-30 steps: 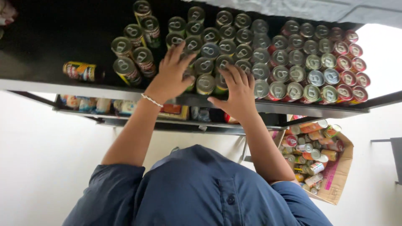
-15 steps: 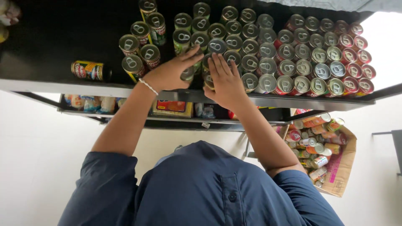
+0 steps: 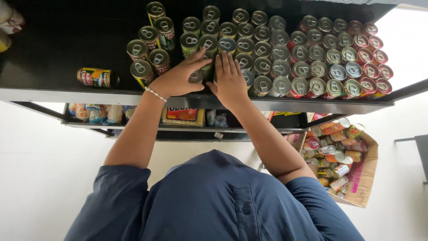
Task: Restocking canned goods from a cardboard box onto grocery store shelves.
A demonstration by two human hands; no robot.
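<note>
Both hands have drawn closer together since the earlier frames and now meet over the front cans. On the black shelf (image 3: 53,96), the left hand (image 3: 176,80) curls its fingers around a green-labelled can (image 3: 196,75), gripping it at the front edge. Just beside it, the right hand (image 3: 229,80) lies flat, fingers straight and together, pressed on neighbouring can tops (image 3: 243,60). Red-labelled cans (image 3: 352,58) stand in rows to the right. One can (image 3: 94,76) lies on its side, apart at the left. A cardboard box (image 3: 363,178) of cans sits on the floor.

Bright, even daylight; sharp focus, slight edge distortion.
</note>
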